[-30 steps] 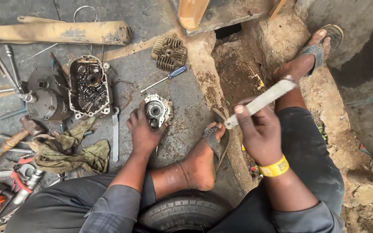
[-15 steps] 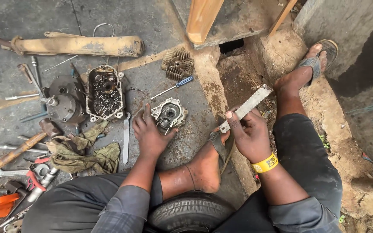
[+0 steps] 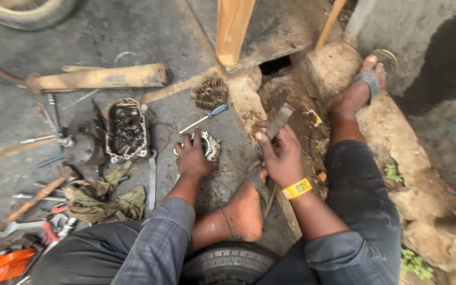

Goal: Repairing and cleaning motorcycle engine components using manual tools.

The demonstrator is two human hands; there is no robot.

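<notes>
Down on the oily concrete floor (image 3: 133,37), the left hand (image 3: 191,158) clamps its fingers over a small round engine casting (image 3: 209,145), pressing it to the ground. Just beyond that grip lies a blue-handled screwdriver (image 3: 207,117), with a finned cylinder head (image 3: 209,91) further out. The right hand (image 3: 281,155) pinches a flat metal file (image 3: 279,121) between thumb and fingers, its blade angled up and away, just right of the casting (not touching it). An open crankcase (image 3: 126,131) sits well left of the 2 hands. Judging by the greasy grip, the casting could skid sideways, and the file could slip toward the bare foot (image 3: 246,206) below.
</notes>
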